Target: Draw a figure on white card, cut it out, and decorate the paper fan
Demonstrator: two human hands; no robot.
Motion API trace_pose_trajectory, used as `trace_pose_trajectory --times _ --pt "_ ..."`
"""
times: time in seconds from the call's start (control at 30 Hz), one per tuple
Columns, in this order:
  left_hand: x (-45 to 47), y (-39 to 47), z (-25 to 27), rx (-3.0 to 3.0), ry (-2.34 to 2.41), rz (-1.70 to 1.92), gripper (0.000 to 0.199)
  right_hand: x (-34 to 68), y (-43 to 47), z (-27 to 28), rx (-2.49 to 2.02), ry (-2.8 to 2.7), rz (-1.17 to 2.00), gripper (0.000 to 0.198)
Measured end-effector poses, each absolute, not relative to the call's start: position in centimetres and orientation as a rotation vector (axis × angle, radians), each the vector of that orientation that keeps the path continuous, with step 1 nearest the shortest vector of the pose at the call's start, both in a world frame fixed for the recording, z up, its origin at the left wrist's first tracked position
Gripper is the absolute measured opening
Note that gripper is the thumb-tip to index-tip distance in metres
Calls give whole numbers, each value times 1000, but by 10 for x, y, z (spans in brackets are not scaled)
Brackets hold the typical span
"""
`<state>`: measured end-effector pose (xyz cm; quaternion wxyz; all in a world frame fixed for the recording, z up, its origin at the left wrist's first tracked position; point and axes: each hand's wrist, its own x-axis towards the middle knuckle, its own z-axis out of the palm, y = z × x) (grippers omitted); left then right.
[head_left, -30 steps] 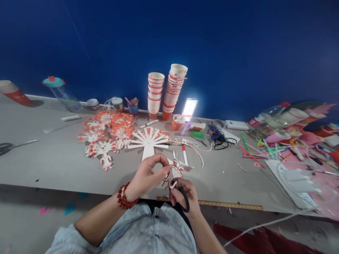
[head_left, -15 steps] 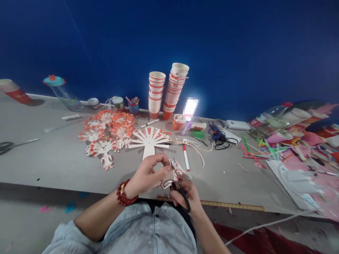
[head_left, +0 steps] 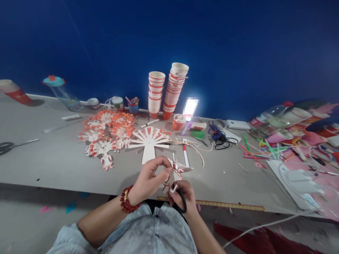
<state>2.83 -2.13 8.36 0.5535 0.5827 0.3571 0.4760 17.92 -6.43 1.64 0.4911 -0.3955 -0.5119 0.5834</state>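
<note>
My left hand [head_left: 152, 180] pinches a small white paper cutout [head_left: 166, 187] with dark red outlines between thumb and forefinger. Black-handled scissors [head_left: 182, 201] are in my right hand [head_left: 186, 194], their blades pointing away from me, slightly parted at the paper. The hands partly hide the cutout. Just beyond them on the table lies a white paper piece [head_left: 149, 153] cut into a fan of strips on a broad stem. To its left is a pile of orange and white paper figures [head_left: 107, 130].
Two stacks of paper cups [head_left: 156, 95] stand against the blue wall. A red and white marker [head_left: 185, 155] lies beyond my right hand. A glue gun [head_left: 218, 134] with a black cord sits farther right, before a cluttered heap with pink paper [head_left: 299, 169]. Other scissors [head_left: 18, 145] lie far left.
The cutout has been turned and shifted between my hands. My left wrist has moved slightly to the right, and the scissors' handle has swung a little left and up.
</note>
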Motion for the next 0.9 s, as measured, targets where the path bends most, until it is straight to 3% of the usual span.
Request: trace_pose_trajectory --times 0.5,0.9 --pt "37 -28 84 1295 789 1194 17 171 -68 12 -942 -1131 1393 38" --pt "33 -26 85 1314 824 1148 19 170 -66 20 -936 -1168 1418 56"
